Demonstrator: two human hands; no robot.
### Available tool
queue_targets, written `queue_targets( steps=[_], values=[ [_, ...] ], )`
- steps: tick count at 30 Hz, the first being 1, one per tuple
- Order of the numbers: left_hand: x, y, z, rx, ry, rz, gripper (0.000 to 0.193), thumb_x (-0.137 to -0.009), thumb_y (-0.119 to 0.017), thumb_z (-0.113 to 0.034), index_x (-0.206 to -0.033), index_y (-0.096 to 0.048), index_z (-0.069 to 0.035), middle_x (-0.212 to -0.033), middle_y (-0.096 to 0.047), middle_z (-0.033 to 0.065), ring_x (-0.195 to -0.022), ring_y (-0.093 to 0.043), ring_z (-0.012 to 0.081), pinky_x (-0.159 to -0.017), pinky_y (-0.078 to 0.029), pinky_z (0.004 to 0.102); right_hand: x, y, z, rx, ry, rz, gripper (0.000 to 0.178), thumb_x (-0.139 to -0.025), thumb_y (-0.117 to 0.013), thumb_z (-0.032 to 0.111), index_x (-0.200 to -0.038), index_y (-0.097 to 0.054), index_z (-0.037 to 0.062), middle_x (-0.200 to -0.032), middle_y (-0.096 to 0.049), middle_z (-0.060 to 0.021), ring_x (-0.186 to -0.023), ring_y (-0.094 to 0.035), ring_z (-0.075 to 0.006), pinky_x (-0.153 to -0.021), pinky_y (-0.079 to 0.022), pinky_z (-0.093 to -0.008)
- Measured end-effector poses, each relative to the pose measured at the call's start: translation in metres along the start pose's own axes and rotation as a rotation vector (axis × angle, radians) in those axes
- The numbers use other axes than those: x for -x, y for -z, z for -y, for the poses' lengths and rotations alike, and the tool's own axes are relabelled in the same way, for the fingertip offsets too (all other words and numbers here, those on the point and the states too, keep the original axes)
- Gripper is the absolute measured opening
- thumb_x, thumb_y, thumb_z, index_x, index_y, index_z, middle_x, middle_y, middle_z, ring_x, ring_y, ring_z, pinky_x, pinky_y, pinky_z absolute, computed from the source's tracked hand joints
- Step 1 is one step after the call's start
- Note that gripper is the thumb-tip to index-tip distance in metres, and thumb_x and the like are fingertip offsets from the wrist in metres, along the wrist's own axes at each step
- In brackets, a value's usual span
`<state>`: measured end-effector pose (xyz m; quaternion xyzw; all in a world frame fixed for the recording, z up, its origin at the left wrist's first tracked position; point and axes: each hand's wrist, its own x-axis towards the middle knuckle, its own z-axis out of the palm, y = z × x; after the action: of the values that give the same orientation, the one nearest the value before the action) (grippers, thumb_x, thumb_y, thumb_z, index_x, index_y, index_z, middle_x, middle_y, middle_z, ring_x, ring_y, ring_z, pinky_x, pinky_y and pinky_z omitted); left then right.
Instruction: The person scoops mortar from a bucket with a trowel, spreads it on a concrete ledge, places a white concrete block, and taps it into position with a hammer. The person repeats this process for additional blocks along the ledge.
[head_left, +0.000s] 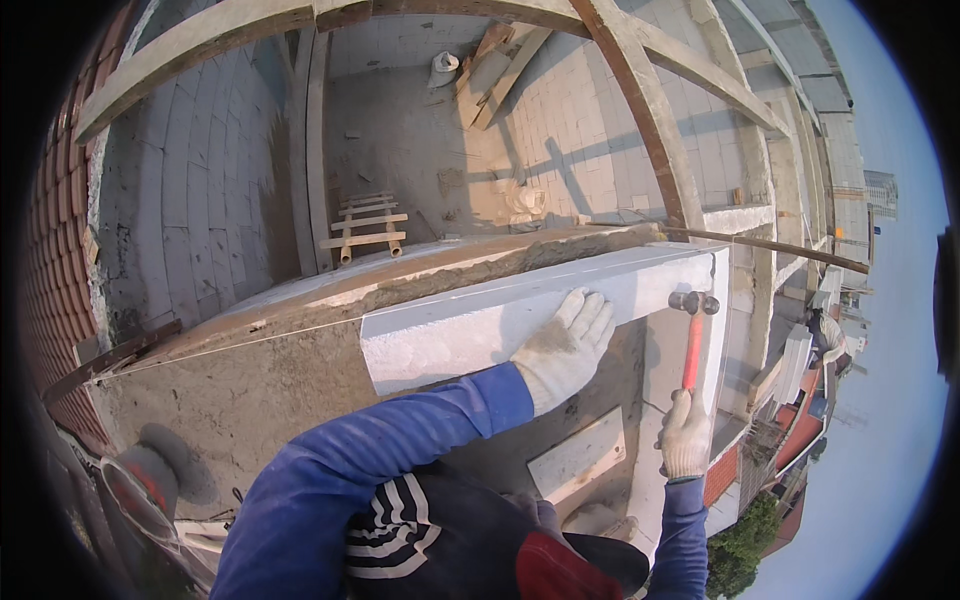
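Note:
A long white block lies along the top of the wall. My left hand, in a pale work glove, rests flat on it with fingers stretched out. In my right hand, gloved too, is a hammer, its red handle gripped and its dark double-faced head up near the block's right end. Whether the head touches the block I cannot tell. A thin string runs along the wall past the block's far edge. Grey mortar shows behind the block.
Beyond the wall is a deep drop to a room floor, with a wooden ladder standing in it. Concrete beams cross above the room. At lower left stands a bucket. A dusty board lies near me. Right of the wall, rooftops show below.

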<state>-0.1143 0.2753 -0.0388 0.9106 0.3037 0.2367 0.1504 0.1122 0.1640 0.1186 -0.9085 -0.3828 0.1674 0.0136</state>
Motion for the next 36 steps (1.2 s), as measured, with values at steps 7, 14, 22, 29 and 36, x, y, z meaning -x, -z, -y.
queue_targets(
  steps=[7,14,22,29,36],
  values=[
    [-0.001,-0.002,0.001,0.039,0.014,-0.021,0.058,-0.097,-0.062,-0.015,-0.151,-0.066,0.006,-0.16,-0.064,0.0234,-0.154,-0.056,0.0396,-0.134,-0.037,0.0577,-0.001,-0.014,-0.004,-0.134,0.016,-0.048,0.046,-0.122,-0.045,0.045,-0.122,-0.064,0.0025,-0.066,-0.048,0.0021,-0.048,-0.05,-0.0089,-0.045,-0.048,-0.0302],
    [0.002,-0.001,0.0,0.04,0.002,-0.053,0.057,-0.096,-0.064,-0.017,-0.149,-0.068,0.006,-0.157,-0.066,0.0238,-0.151,-0.057,0.0403,-0.132,-0.038,0.0582,-0.008,-0.034,-0.033,-0.035,0.054,-0.088,0.043,-0.122,-0.047,0.042,-0.123,-0.067,0.0035,-0.065,-0.049,0.0015,-0.05,-0.054,-0.0109,-0.045,-0.049,-0.0326],
    [-0.001,0.003,0.001,-0.191,-0.062,0.032,0.062,-0.098,-0.062,-0.016,-0.157,-0.06,0.004,-0.161,-0.063,0.0223,-0.153,-0.057,0.0391,-0.133,-0.035,0.0575,0.022,-0.02,-0.114,-0.173,0.039,0.038,0.028,-0.117,-0.065,0.031,-0.121,-0.067,0.0033,-0.079,-0.061,0.0004,-0.065,-0.061,-0.007,-0.058,-0.054,-0.0285],
    [-0.012,-0.002,-0.003,-0.235,-0.063,0.067,0.06,-0.093,-0.066,-0.005,-0.152,-0.06,0.004,-0.158,-0.059,0.023,-0.153,-0.05,0.0427,-0.135,-0.032,0.0588,0.15,-0.13,-0.222,0.013,-0.437,0.011,0.05,-0.103,-0.073,0.051,-0.136,-0.073,0.0132,-0.104,-0.081,-0.0256,-0.104,-0.08,-0.0464,-0.091,-0.06,-0.0547],
    [-0.011,0.001,-0.001,-0.44,-0.076,0.254,0.068,-0.107,-0.065,-0.012,-0.171,-0.045,-0.003,-0.175,-0.049,0.023,-0.164,-0.042,0.0433,-0.139,-0.027,0.0569,0.263,-0.246,-0.252,-0.354,-0.791,0.043,0.048,-0.108,-0.07,0.047,-0.143,-0.068,0.014,-0.122,-0.081,-0.0216,-0.113,-0.078,-0.0461,-0.095,-0.06,-0.0561]
  ],
)
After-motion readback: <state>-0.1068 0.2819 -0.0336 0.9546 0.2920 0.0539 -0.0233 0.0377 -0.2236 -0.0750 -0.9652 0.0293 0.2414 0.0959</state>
